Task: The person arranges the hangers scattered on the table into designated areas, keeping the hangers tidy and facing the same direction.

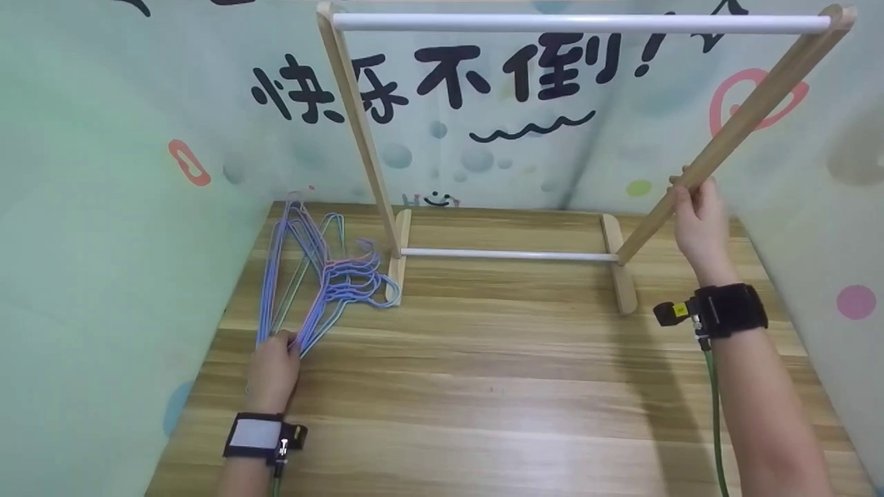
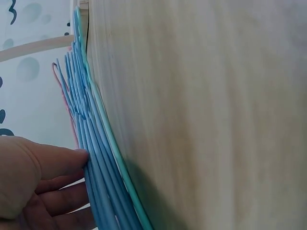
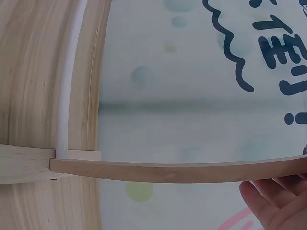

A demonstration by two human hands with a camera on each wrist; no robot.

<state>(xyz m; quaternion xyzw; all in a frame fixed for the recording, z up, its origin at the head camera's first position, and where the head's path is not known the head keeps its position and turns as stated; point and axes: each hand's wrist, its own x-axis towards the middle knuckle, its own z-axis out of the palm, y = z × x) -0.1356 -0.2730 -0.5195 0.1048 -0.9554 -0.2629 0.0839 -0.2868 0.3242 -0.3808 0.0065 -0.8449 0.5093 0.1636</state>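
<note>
A bundle of blue, purple, pink and green hangers (image 1: 314, 269) lies on the left of the wooden surface, hooks pointing right. My left hand (image 1: 274, 373) grips the near end of the bundle; the left wrist view shows the thumb pressed on the blue hangers (image 2: 91, 139), fingers behind. A rack with wooden posts (image 1: 753, 114) and white rods (image 1: 580, 23) stands at the back. My right hand (image 1: 702, 228) holds the right post partway up. In the right wrist view, the fingers (image 3: 278, 194) of that hand touch the post (image 3: 182, 172), partly out of frame.
The rack's feet (image 1: 619, 266) rest on the wood-grain surface (image 1: 483, 386), with a lower white rod (image 1: 511, 255) between them. The left foot is beside the hanger hooks. Printed cloth walls (image 1: 103, 207) enclose the left, back and right. A green cable (image 1: 716, 421) hangs from the right wrist.
</note>
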